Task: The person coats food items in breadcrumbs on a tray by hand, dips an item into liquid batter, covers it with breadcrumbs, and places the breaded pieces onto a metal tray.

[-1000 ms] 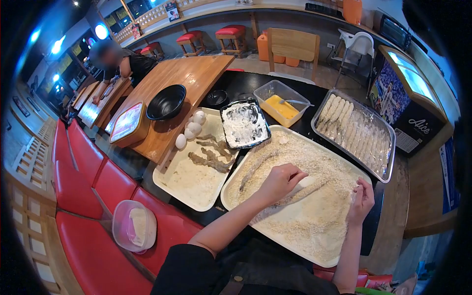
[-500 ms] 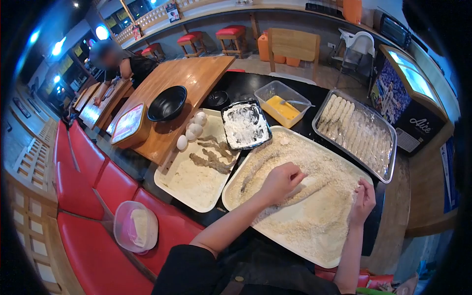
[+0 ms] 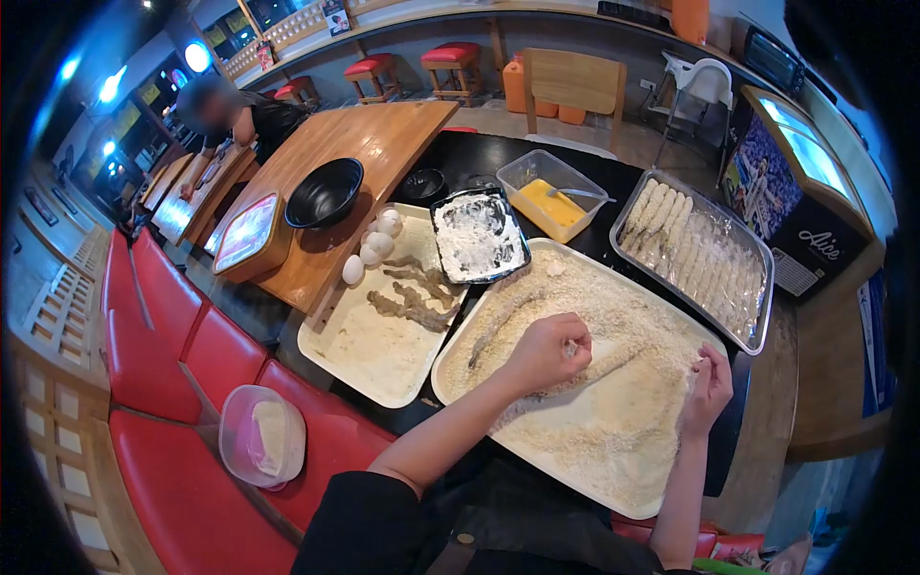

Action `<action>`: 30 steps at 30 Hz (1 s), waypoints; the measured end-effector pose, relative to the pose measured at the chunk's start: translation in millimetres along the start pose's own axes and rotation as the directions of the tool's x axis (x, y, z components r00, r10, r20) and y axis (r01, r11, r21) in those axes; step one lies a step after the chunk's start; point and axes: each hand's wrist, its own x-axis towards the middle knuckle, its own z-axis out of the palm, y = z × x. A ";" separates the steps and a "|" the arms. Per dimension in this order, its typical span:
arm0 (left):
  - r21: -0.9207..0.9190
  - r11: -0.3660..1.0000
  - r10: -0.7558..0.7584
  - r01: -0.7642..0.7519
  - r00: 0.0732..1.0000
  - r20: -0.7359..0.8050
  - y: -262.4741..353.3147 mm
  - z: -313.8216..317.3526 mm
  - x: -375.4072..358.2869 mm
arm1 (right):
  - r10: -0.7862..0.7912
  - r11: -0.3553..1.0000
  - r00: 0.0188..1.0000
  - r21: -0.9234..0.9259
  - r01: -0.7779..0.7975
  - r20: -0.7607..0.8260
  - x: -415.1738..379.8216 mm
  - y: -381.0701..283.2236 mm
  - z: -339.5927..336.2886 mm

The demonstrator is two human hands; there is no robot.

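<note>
My left hand [image 3: 548, 355] is closed above the breadcrumb tray [image 3: 443, 391], its fingers curled together with pale breadcrumbs showing between them. Just beneath it, a long crumb-coated shrimp [image 3: 613, 364] lies in the breadcrumbs [image 3: 585, 297], partly hidden by the hand. Another coated shrimp [image 3: 495, 326] rests along the tray's left side. At the right rim, my right hand [image 3: 707, 388] has its fingers curled inward, with crumbs on the fingertips; whatever they hold is hidden. Several raw shrimp [image 3: 412, 305] and eggs [image 3: 380, 243] sit on the cream tray [image 3: 316, 347] to the left.
Behind the breadcrumbs stand a black flour tray [image 3: 479, 235] and a clear tub of beaten egg [image 3: 551, 203]. A metal tray [image 3: 762, 316] holds rows of breaded shrimp under plastic. A black bowl [image 3: 326, 194] sits on the wooden table. Another person [image 3: 254, 125] is at the far left.
My left hand's fingers have curled in more tightly, and pale crumbs now show between them. My right hand has barely moved. The camera view has shifted slightly.
</note>
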 end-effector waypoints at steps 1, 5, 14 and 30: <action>0.001 1.000 -0.005 0.005 1.000 0.012 1.6 -1.2 0.0 | 0.001 1.000 1.000 -0.006 -0.001 0.004 0.1 0.4 -0.6; -0.055 0.998 -0.039 0.040 0.999 0.021 4.4 -0.7 -0.6 | -0.001 1.000 1.000 0.019 0.001 -0.001 -0.7 3.3 -0.9; -0.057 0.993 -0.100 0.103 0.994 0.041 -1.4 6.1 -2.5 | -0.009 1.000 1.000 -0.020 0.009 -0.017 0.8 6.1 -0.5; -0.001 1.000 -0.026 0.026 0.999 -0.042 1.2 3.2 0.7 | -0.008 1.000 1.000 -0.018 0.008 -0.030 1.1 3.8 0.1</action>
